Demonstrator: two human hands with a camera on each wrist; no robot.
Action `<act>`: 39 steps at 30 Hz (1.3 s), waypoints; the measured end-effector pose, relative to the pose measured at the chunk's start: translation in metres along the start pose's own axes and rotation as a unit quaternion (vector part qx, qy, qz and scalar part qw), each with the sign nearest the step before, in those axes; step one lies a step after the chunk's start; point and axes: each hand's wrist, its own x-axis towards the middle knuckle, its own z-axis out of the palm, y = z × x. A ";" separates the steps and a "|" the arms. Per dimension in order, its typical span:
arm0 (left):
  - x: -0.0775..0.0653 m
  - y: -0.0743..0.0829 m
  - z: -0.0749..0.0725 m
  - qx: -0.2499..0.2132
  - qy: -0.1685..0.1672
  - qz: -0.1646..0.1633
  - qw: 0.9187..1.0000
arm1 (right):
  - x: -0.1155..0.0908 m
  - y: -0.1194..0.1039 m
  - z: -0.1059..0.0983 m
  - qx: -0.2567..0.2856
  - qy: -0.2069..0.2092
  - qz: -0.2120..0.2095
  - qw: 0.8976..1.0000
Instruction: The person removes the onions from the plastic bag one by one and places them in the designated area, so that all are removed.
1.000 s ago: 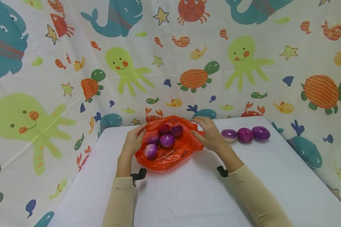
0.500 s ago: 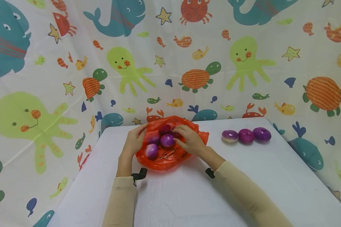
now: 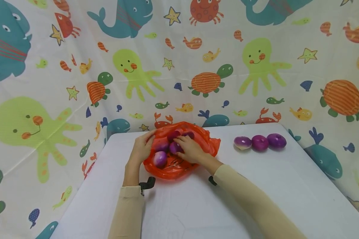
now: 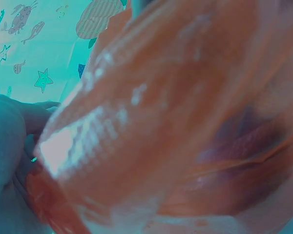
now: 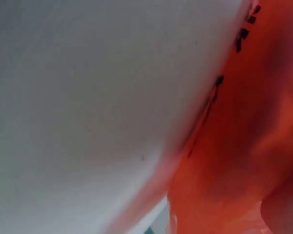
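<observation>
A red plastic bag [image 3: 209, 139] lies with its mouth spread, and several purple onions [image 3: 160, 159] are inside it. At the bag's left rim, my left hand [image 3: 141, 147] grips the plastic between thumb and fingers; the left wrist view shows the bag [image 4: 136, 136] beside that hand [image 4: 7, 146], blurred. My right hand [image 3: 191, 151] reaches into the bag, thumb and fingers round the middle onion [image 3: 174, 148]. Part of that onion is hidden by the hand. In the right wrist view, the bag [image 5: 224, 165] fills the right side.
A row of three purple onions, the nearest one whitish below [image 3: 242, 142], stands on the white table [image 3: 179, 205] right of the bag. Behind the table hangs a curtain [image 3: 173, 66] printed with sea animals.
From the bag's right rim, my right hand has moved left into the bag, over the back right onion and then onto the middle one. My left hand stays at the left rim.
</observation>
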 end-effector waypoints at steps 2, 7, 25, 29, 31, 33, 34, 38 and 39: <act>0.000 0.000 0.000 0.000 -0.002 -0.001 1.000 | 0.001 0.000 0.003 -0.004 -0.015 0.010 1.000; -0.001 0.000 0.001 0.000 -0.001 -0.002 1.000 | 0.002 -0.002 0.007 -0.001 -0.027 0.012 1.000; -0.001 0.001 0.001 -0.006 -0.001 -0.002 1.000 | -0.002 -0.005 0.009 0.017 -0.044 -0.019 0.999; -0.001 0.001 0.001 -0.009 0.000 -0.004 1.000 | -0.004 -0.006 0.006 0.029 -0.020 -0.003 0.999; -0.001 0.001 0.001 -0.008 0.000 -0.003 1.000 | -0.007 -0.007 0.002 0.049 0.003 0.003 0.999; 0.000 0.001 0.000 -0.006 -0.001 -0.001 1.000 | -0.010 -0.009 -0.004 0.072 0.035 0.005 0.997; 0.000 0.001 0.000 -0.005 -0.001 -0.002 1.000 | -0.012 -0.010 -0.007 0.081 0.054 0.004 0.995; 0.000 0.001 0.000 -0.004 0.000 -0.004 1.000 | -0.019 -0.011 -0.021 0.109 0.125 -0.007 0.986; 0.001 0.000 -0.001 -0.002 0.000 -0.004 1.000 | -0.021 -0.011 -0.024 0.113 0.141 -0.010 0.983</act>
